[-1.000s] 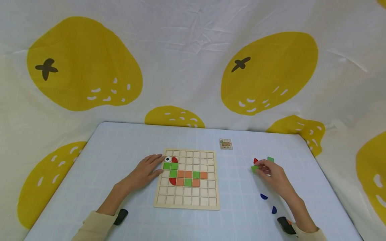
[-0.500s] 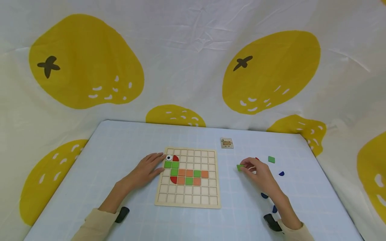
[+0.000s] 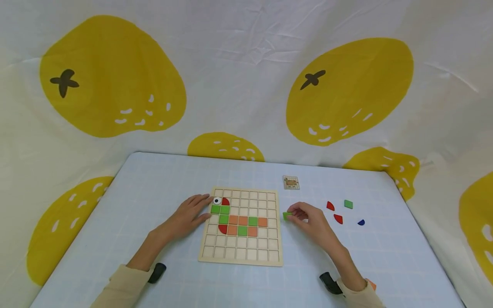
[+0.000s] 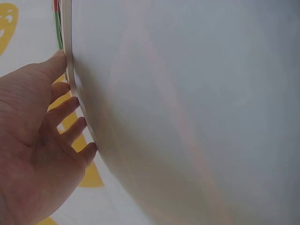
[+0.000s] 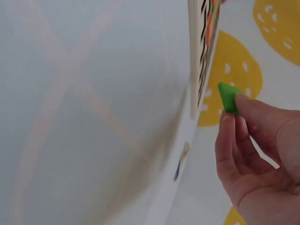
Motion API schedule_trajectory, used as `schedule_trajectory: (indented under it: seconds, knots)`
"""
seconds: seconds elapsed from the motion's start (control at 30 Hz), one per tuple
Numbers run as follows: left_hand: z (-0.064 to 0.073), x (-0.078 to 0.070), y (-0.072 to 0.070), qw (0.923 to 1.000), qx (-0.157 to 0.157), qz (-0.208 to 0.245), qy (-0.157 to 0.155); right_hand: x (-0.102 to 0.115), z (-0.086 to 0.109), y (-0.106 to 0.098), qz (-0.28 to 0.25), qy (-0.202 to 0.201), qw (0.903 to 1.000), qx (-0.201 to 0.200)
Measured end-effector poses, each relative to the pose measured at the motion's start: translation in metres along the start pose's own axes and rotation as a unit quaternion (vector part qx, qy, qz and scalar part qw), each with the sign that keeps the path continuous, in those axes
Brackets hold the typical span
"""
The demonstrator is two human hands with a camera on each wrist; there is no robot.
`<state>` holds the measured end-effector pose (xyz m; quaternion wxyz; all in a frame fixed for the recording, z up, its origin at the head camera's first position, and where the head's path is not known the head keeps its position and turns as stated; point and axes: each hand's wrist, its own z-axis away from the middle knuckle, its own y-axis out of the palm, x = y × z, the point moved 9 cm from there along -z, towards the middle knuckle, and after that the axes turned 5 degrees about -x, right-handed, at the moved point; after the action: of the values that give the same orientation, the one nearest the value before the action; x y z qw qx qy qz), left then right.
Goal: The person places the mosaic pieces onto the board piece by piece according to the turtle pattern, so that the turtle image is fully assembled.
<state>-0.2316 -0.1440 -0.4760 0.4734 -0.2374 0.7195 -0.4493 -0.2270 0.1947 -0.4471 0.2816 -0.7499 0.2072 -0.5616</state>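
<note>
A wooden grid board (image 3: 252, 255) lies on the table, with green, orange and red tiles and a round eye piece (image 3: 217, 201) set in its cells. My left hand (image 3: 186, 219) rests at the board's left edge, thumb and fingers spread loosely against it. Just off the board's right edge, my right hand (image 3: 311, 219) pinches a small green tile (image 5: 228, 98) between thumb and fingers. That tile is raised above the table in the right wrist view, and the fingertips cover part of it.
Two red quarter-round pieces (image 3: 338, 219), a green square tile (image 3: 348, 204) and a blue piece (image 3: 360, 222) lie to the right. A small picture card (image 3: 291, 182) sits behind the board. An orange piece (image 3: 372, 284) peeks out beside the right sleeve.
My right hand has carried the green tile leftward from the loose pieces to beside the board, uncovering the red pieces. Its forearm now hides two blue pieces. My left hand has stayed put.
</note>
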Motion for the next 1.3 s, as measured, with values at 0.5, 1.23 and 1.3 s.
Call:
schedule_trajectory:
  seconds: [0.5, 1.23, 1.3]
  knots:
    - [0.000, 0.000, 0.000, 1.0000, 0.005, -0.001, -0.005, 0.023, -0.001, 0.043, -0.062, -0.015, 0.9954, 0.072]
    - [-0.001, -0.001, 0.000, 0.9999, 0.009, -0.006, -0.007, 0.034, 0.005, 0.070, -0.040, -0.039, 0.9875, 0.147]
    - [-0.001, -0.001, 0.000, 0.9999, 0.011, -0.005, -0.009, 0.035, 0.005, 0.071, -0.034, -0.043, 0.9875, 0.148]
